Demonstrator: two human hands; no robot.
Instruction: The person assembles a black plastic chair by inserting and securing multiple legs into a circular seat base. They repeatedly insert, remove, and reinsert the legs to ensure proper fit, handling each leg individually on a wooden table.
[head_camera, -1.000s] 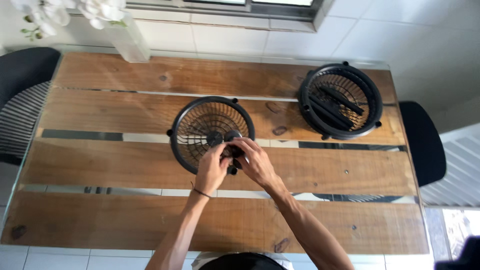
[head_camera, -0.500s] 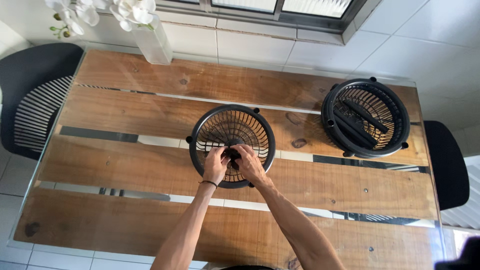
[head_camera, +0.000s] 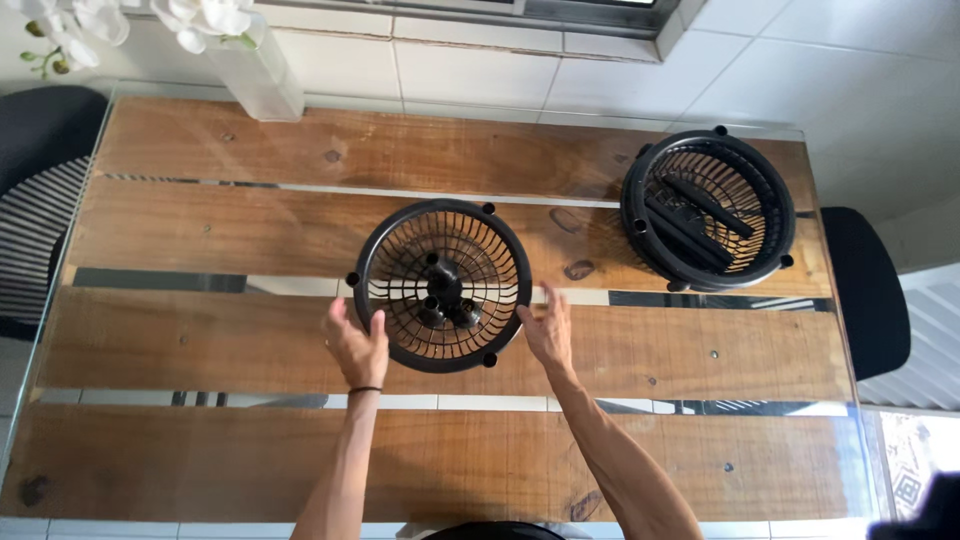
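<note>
- A round black plastic fan grille lay dish-side up near the middle of the wooden slatted table under its glass top, with a small black hub and knob pieces resting at its centre.
- The left hand sat at the grille's near-left rim, fingers spread apart and loosely curled, thumb pointing up beside the rim; whether it touched the rim could not be told.
- The right hand sat at the grille's near-right rim, fingers apart and open, gripping nothing, its fingertips just beside the rim.
- A thin dark band circled the left wrist.
- A second round black fan grille stood towards the far right corner of the table, well apart from both hands, with long black blade-like pieces lying inside it.
- A clear glass vase holding white orchid flowers stood at the far left edge of the table.
- A black chair stood off the left edge of the table, and another black chair off the right edge.
</note>
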